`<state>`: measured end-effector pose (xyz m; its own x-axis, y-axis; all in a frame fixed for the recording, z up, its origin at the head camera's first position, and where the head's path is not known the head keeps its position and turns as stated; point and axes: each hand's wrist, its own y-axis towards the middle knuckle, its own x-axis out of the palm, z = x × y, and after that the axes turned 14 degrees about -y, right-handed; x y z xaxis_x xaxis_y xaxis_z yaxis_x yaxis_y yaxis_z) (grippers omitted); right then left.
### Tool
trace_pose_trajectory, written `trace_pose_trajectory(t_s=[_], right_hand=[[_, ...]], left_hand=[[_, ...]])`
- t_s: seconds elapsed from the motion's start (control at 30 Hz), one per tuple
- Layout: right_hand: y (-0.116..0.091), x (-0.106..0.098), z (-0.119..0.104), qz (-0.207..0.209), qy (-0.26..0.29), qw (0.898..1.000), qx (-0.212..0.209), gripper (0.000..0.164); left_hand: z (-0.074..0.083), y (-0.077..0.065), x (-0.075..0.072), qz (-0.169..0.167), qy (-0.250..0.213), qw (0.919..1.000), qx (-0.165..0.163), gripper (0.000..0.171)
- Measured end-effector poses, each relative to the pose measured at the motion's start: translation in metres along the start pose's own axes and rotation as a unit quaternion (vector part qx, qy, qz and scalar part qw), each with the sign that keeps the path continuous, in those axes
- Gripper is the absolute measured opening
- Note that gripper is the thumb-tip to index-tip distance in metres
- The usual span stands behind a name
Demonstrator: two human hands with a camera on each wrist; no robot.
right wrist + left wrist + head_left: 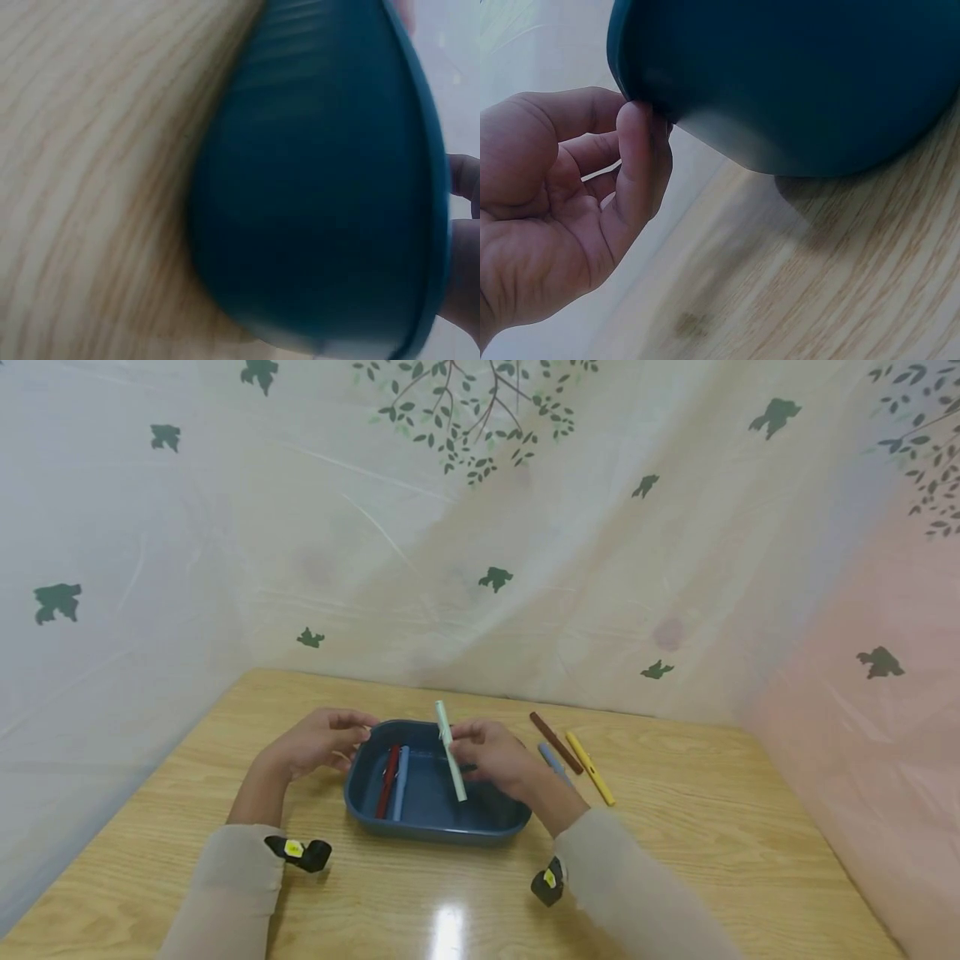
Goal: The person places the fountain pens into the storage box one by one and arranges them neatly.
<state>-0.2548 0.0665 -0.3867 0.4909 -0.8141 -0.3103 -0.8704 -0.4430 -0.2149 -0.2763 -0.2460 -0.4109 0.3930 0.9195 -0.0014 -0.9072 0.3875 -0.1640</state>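
My left hand pinches the left end of a dark blue tray at its rim; in the left wrist view, thumb and fingertips meet the tray wall. A pale mint-white pen is held over the tray by my right hand, pinched near its middle and tilted. Inside the tray, on its left side, a dark red pen and a light blue pen lie side by side. The tray's outer wall hides most of my right hand in the right wrist view.
Right of the tray, a brown pen, a yellow pen and another light blue pen, partly hidden by my right hand, lie on the wooden table. A patterned curtain hangs behind the table.
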Motion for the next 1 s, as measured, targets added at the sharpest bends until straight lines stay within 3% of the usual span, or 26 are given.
trace_pose_trajectory(t_s=[1.0], right_hand=[[0.012, 0.034, 0.013, 0.004, -0.004, 0.997, 0.076, 0.030]], left_hand=[[0.000, 0.002, 0.000, 0.009, 0.004, 0.9999, -0.011, 0.039]])
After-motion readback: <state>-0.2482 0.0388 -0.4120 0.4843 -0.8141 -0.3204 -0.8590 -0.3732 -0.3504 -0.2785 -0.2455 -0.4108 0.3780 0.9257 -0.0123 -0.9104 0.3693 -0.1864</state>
